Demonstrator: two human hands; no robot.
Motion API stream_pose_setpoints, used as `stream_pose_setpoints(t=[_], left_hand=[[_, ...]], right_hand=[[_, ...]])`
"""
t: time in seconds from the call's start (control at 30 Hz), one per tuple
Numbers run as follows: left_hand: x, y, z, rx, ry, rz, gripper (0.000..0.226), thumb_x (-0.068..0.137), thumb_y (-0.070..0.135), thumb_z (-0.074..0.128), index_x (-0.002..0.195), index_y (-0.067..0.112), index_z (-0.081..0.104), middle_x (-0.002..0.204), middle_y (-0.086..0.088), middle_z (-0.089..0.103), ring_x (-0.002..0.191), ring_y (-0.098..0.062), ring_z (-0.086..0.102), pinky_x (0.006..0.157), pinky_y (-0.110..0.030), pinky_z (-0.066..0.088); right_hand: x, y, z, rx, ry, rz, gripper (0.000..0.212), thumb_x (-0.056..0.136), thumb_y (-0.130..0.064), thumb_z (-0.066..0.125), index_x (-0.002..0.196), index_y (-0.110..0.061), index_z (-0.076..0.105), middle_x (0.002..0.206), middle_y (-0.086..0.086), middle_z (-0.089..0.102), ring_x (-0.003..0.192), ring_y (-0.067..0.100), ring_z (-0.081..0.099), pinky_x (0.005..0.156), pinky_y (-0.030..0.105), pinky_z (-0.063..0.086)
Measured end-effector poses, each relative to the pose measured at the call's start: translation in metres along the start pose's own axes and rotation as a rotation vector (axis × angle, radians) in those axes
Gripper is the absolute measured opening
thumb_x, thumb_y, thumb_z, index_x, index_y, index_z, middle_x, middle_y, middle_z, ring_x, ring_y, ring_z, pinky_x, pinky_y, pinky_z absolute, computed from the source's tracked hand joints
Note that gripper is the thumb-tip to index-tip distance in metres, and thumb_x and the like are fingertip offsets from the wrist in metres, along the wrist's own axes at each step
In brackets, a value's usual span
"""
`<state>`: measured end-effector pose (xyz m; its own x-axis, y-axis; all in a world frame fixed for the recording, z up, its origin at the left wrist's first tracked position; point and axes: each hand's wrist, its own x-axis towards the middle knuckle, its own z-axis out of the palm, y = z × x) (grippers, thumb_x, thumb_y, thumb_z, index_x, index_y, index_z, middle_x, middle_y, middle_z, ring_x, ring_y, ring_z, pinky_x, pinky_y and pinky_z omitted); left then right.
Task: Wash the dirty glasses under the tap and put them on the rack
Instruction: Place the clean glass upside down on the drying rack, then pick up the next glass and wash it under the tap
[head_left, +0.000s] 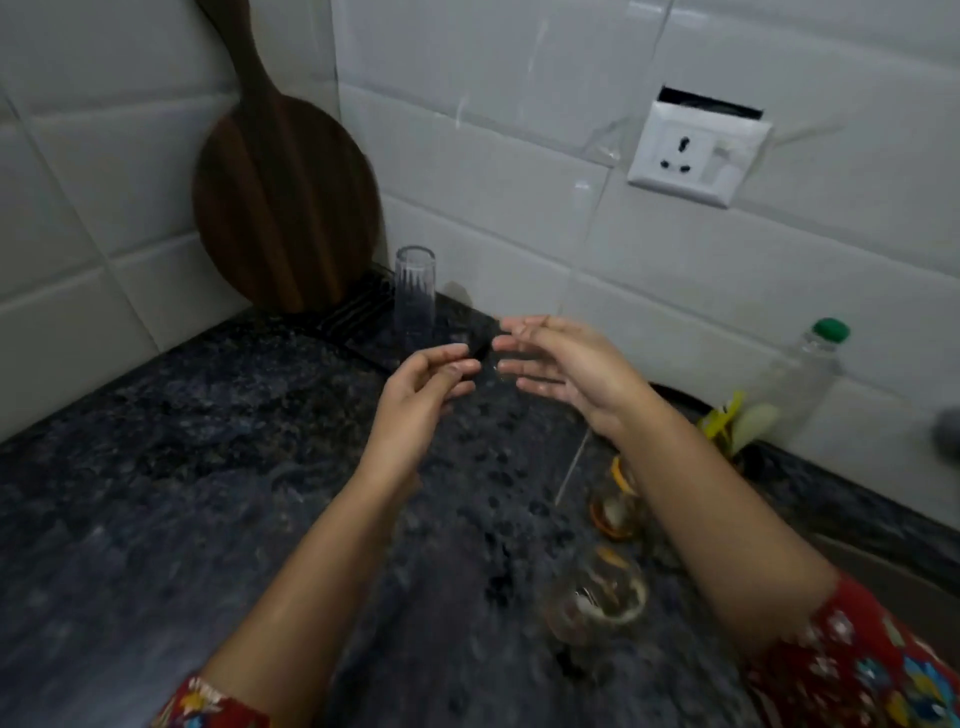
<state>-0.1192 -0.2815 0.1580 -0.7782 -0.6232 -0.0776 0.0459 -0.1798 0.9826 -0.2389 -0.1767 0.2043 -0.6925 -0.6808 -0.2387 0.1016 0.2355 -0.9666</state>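
Just beside the upturned glass (414, 296), left hand (415, 400) and right hand (566, 364) hover, fingers (524, 326) released.

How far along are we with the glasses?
Done: one clear glass stands upside down on the dark rack. In hand: nothing I can make out; the left hand and right hand hover open beside the rack. Left: the far dirty glass and near dirty glass, both with orange residue, sit on the counter by the right arm.
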Motion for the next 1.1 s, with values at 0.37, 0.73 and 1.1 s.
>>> stream_pose_setpoints(t=[0.37,0.73,1.1], left_hand=[[-0.101,-0.053,0.028,0.092,-0.069,-0.069,0.021,0.099,0.014,0.052,0.117,0.012,0.062,0.110,-0.002,0.070,0.098,-0.008,0.067,0.068,-0.007,0.049],[-0.098,-0.085,0.045,0.215,-0.115,-0.060,0.020,0.099,0.008,0.052,0.112,0.017,0.063,0.111,0.004,0.067,0.097,0.007,0.060,0.072,-0.001,0.045],[-0.104,-0.092,0.124,0.202,-0.197,-0.008,0.020,0.099,0.005,0.051,0.112,0.015,0.062,0.109,0.002,0.069,0.100,0.000,0.064,0.087,-0.014,0.049]], right_hand=[[-0.157,0.122,-0.049,-0.141,0.197,-0.143,0.076,0.061,-0.039,0.080,0.130,-0.034,0.047,0.128,-0.018,0.054,0.118,-0.006,0.050,0.095,0.017,0.041],[-0.127,0.205,-0.024,-0.047,0.258,0.008,0.084,0.061,-0.021,0.089,0.133,-0.021,0.048,0.123,-0.011,0.062,0.118,0.007,0.057,0.100,0.029,0.046],[-0.197,0.194,-0.111,0.560,0.434,0.043,0.045,0.067,-0.039,0.069,0.111,-0.033,0.063,0.109,-0.006,0.071,0.102,0.013,0.066,0.091,0.033,0.050]])
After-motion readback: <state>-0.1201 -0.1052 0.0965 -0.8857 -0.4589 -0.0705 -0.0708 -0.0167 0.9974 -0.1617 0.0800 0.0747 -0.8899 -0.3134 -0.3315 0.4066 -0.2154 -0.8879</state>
